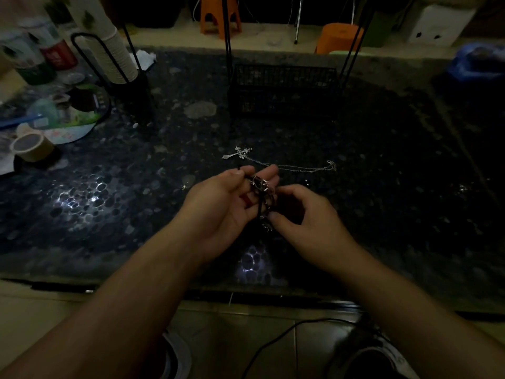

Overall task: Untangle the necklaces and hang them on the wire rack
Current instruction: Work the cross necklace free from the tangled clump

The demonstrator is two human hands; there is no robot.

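Dark pebbled worktop (114,203), both hands busy with tangled necklaces.

Left hand (221,203) lies palm up, its fingers (269,173) curled around the tangled necklaces (261,192); the right hand (303,214) pinches the lower part between thumb and forefinger. Just beyond the fingertips a cross necklace (240,154) lies flat on the worktop. Farther back stands the wire rack (284,88).

Two hands (224,203), two necklaces — one cross necklace (278,164), one tangled necklace (261,195) — one wire rack (284,88), two orange stools (218,15).

No legible text; red bottle label (58,56) too blurred to read
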